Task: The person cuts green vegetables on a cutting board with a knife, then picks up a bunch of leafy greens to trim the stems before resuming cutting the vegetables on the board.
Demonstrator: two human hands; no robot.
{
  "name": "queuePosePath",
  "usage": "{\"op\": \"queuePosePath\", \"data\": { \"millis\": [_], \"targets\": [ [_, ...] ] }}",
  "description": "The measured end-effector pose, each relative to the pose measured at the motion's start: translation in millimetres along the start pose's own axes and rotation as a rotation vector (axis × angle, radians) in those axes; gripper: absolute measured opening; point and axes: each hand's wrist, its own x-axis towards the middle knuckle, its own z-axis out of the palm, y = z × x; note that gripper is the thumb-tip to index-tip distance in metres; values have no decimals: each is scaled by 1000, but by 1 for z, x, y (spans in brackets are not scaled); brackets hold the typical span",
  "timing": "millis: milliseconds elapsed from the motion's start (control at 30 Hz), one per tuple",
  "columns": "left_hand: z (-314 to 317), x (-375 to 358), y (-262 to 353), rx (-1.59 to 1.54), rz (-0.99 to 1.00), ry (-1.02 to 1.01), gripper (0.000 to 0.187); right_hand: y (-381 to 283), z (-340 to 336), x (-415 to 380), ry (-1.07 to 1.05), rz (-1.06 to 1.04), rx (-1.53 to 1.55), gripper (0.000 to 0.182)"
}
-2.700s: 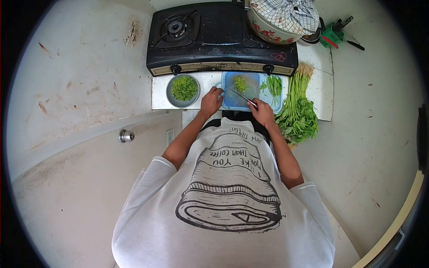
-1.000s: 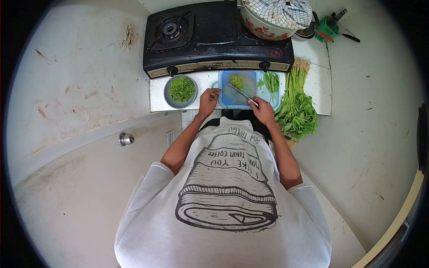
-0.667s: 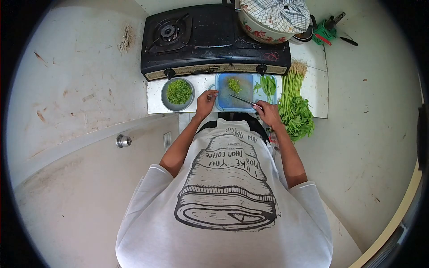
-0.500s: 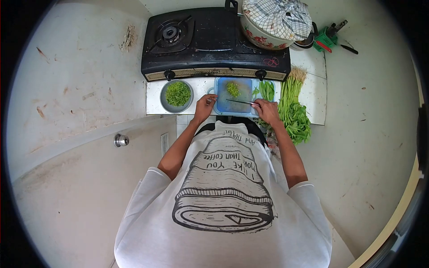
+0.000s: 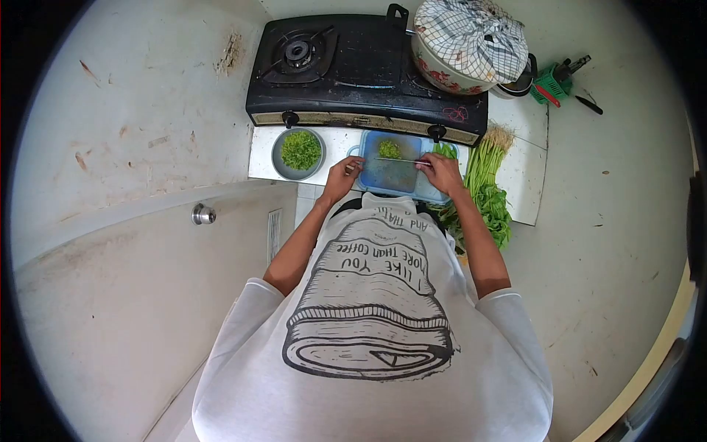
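Observation:
My right hand [image 5: 440,174] is closed round the handle of a knife [image 5: 401,160], whose blade points left over the blue cutting board [image 5: 390,180]. Chopped green pieces [image 5: 389,149] lie in a small heap just beyond the blade. At the board's left edge is my left hand [image 5: 344,177], its fingers bent close together; whether they grip the rim is too small to tell. Some green leaves [image 5: 445,149] rest at the board's right end, partly hidden behind my right hand. A grey bowl [image 5: 278,163] to the left holds more chopped greens [image 5: 300,150].
Behind the board stands a black gas stove [image 5: 368,55], with a cloth-covered pot [image 5: 448,74] on its right side. A bundle of long-stemmed greens [image 5: 486,173] lies to the right. Farther back are a green basket [image 5: 554,82] with utensils and a black-handled knife [image 5: 588,105].
The knife blade has moved away from me, up to the near edge of the chopped heap, and my right hand has shifted with it. The whole view has shifted slightly.

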Motion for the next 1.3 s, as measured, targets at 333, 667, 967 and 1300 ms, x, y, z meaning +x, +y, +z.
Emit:
{"op": "queuePosePath", "data": {
  "millis": [333,667,967,1300],
  "targets": [
    [30,5,56,154,72,-234,57,-8,8,-43,211,85,87,35],
    [35,-8,67,140,74,-53,71,-12,35,-58,137,257,481,42],
    [13,1,50,182,68,-107,57,-2,48,-76,194,316,569,41],
    [27,71,86,369,198,-471,33,-10,62,-117,612,610,736,41]
  ]
}}
